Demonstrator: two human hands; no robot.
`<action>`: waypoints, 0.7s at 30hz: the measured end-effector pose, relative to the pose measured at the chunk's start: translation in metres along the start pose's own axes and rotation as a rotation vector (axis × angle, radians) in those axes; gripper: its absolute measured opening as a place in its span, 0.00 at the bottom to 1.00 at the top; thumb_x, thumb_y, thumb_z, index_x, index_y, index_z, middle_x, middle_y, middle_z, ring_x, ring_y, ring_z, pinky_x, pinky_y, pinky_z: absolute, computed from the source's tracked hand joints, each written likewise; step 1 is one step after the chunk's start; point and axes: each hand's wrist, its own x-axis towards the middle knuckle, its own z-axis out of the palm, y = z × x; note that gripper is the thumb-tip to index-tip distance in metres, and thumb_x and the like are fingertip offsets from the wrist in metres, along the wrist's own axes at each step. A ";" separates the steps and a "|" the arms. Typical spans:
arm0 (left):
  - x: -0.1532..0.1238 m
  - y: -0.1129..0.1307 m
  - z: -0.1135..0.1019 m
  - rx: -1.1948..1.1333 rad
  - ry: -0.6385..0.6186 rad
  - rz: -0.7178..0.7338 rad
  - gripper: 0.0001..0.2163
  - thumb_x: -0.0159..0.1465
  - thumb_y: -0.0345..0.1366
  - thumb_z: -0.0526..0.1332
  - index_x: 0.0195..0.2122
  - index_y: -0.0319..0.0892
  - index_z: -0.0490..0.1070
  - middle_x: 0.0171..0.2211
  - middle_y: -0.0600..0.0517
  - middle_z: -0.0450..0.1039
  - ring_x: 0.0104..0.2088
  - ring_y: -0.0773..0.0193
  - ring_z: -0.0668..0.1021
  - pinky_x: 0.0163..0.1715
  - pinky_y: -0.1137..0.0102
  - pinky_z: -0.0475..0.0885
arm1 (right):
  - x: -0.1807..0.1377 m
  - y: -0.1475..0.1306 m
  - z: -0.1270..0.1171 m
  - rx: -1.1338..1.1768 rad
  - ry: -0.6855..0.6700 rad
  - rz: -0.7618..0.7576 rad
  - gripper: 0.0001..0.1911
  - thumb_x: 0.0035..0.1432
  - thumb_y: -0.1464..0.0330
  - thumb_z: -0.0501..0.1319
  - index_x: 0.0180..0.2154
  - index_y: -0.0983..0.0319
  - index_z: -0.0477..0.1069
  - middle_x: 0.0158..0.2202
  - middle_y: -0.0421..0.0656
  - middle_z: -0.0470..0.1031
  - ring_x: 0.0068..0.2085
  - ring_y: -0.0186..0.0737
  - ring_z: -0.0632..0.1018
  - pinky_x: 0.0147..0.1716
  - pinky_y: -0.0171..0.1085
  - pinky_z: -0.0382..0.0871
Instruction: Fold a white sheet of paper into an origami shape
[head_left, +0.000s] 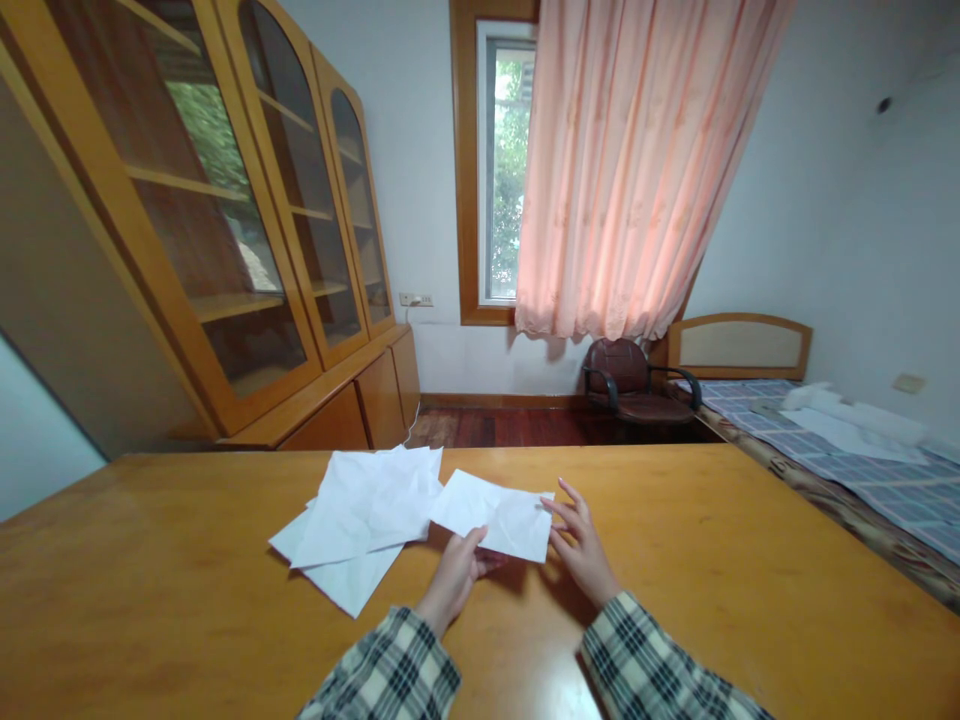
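1. Left hand point(455, 573) pinching near edge of sheet point(496, 515), thumb on top, other fingers under and hidden.
2. Right hand point(581, 545) at sheet's right edge, fingers spread and slightly curled, tips touching paper; not closed on it.
3. Sheet lying on table point(750, 560), mid-width, just ahead of both hands, creased, near edge slightly lifted.
4. Step, as judged: squaring up or starting a fold on the single sheet, held at two edges.
5. Next move, as judged: needs left pinch kept firm, right fingers pressing flat to steady the paper; thin creased paper likely to slip or buckle.
6. Pile point(360, 520) of loose sheets just left of sheet, corners nearly touching or overlapping; cannot tell which.
7. Open room: wide bare tabletop right of hands and toward far edge; left side partly taken by pile.
8. Table's far edge well beyond sheet; near edge below plaid sleeves point(390, 670).
9. Beyond table: cabinet point(247, 230), chair point(630, 385), bed point(847, 440), curtain point(637, 170), all well apart.
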 end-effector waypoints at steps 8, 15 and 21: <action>-0.001 0.001 -0.001 -0.013 -0.054 0.000 0.13 0.56 0.37 0.65 0.40 0.38 0.68 0.38 0.44 0.77 0.37 0.59 0.79 0.37 0.64 0.75 | -0.001 -0.004 0.002 -0.142 -0.022 -0.065 0.09 0.55 0.68 0.59 0.35 0.57 0.78 0.61 0.46 0.55 0.52 0.46 0.68 0.55 0.49 0.63; -0.001 0.000 0.000 -0.071 -0.045 0.017 0.12 0.56 0.33 0.64 0.41 0.38 0.70 0.45 0.42 0.75 0.45 0.55 0.77 0.45 0.61 0.73 | -0.003 -0.003 0.004 -0.169 -0.096 -0.062 0.08 0.55 0.71 0.59 0.34 0.57 0.77 0.61 0.45 0.55 0.54 0.45 0.66 0.55 0.49 0.61; 0.000 0.001 0.001 -0.104 -0.057 0.011 0.12 0.55 0.30 0.63 0.41 0.38 0.70 0.44 0.44 0.76 0.46 0.55 0.77 0.46 0.62 0.73 | -0.003 -0.004 0.005 -0.116 -0.108 -0.026 0.05 0.53 0.67 0.61 0.32 0.59 0.76 0.56 0.47 0.62 0.53 0.44 0.68 0.55 0.46 0.61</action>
